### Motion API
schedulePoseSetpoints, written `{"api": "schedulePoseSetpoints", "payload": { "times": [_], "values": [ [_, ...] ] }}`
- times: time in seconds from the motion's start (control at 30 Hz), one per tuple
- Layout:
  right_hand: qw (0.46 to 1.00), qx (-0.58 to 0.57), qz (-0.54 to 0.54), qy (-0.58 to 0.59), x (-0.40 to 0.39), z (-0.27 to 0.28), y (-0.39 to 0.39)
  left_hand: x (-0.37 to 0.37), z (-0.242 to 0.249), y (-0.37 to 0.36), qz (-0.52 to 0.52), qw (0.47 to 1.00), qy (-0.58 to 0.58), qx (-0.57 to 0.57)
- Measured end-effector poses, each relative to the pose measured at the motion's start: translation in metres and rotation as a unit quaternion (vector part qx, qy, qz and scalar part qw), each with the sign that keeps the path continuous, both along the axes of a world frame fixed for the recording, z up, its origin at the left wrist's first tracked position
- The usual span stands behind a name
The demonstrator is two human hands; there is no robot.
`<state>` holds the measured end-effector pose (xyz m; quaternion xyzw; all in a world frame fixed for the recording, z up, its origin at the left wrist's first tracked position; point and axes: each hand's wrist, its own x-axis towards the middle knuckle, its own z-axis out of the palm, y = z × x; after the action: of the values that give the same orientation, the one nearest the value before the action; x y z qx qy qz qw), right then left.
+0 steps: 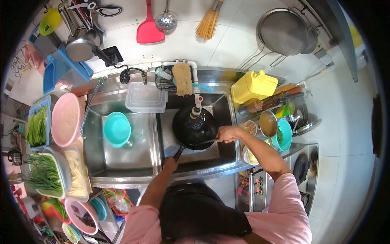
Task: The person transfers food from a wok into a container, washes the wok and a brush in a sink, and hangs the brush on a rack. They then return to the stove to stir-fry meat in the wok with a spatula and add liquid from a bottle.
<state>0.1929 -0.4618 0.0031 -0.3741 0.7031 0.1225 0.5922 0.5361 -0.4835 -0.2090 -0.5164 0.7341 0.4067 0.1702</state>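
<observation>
A black wok (183, 124) rests in the right sink basin under the tap (196, 110), with wet highlights inside it. My left hand (170, 164) is closed round the wok's dark handle (178, 153) at the near side. At the wok's right edge, my right hand (228, 133) is closed on a thin-shafted utensil (206, 142) that reaches left across the wok's near part. I cannot tell what its head looks like against the dark metal.
The left basin holds a turquoise bowl (117, 129). A clear plastic box (146, 97) and a loofah (182, 79) sit along the back ledge. To the right stand a yellow jug (254, 87) and a metal pot (268, 123). Vegetable tubs (61, 166) line the left side.
</observation>
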Motion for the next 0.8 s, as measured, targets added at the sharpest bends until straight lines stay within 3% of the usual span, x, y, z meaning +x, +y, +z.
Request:
{"api": "schedulePoseSetpoints", "payload": {
  "times": [0.07,0.17,0.27,0.33,0.4,0.53,0.63,0.67,0.77,0.8],
  "values": [
    [0.999,-0.026,0.011,0.023,0.004,-0.012,0.004,0.003,-0.002,-0.001,-0.005,1.000,0.014,-0.002],
    [0.972,-0.187,0.062,0.128,0.021,-0.077,0.003,0.001,0.003,0.000,-0.004,1.000,0.022,0.006],
    [0.957,-0.195,0.197,0.089,0.023,-0.062,0.003,0.000,-0.001,-0.003,0.006,1.000,-0.001,0.018],
    [0.971,-0.129,0.193,0.063,0.014,-0.031,-0.007,-0.002,0.012,0.000,0.026,1.000,0.008,0.008],
    [0.992,0.008,0.119,0.043,0.009,-0.010,-0.007,0.000,0.011,-0.001,0.010,0.999,0.004,0.035],
    [0.972,0.018,0.220,0.081,0.011,-0.002,-0.004,-0.002,0.003,-0.007,0.007,0.998,-0.011,0.069],
    [0.943,-0.184,0.162,0.227,0.022,-0.049,0.018,0.001,0.006,-0.003,-0.023,0.999,-0.001,0.023],
    [0.952,-0.115,0.151,0.239,0.025,-0.059,0.014,0.001,0.011,-0.002,-0.021,0.999,-0.012,0.025],
    [0.942,-0.167,0.147,0.250,0.015,-0.056,0.018,-0.007,0.028,-0.004,-0.015,0.999,-0.040,0.020],
    [0.938,-0.129,0.224,0.229,0.007,-0.052,0.014,-0.007,0.024,-0.003,-0.015,0.998,-0.051,0.012]
  ]
}}
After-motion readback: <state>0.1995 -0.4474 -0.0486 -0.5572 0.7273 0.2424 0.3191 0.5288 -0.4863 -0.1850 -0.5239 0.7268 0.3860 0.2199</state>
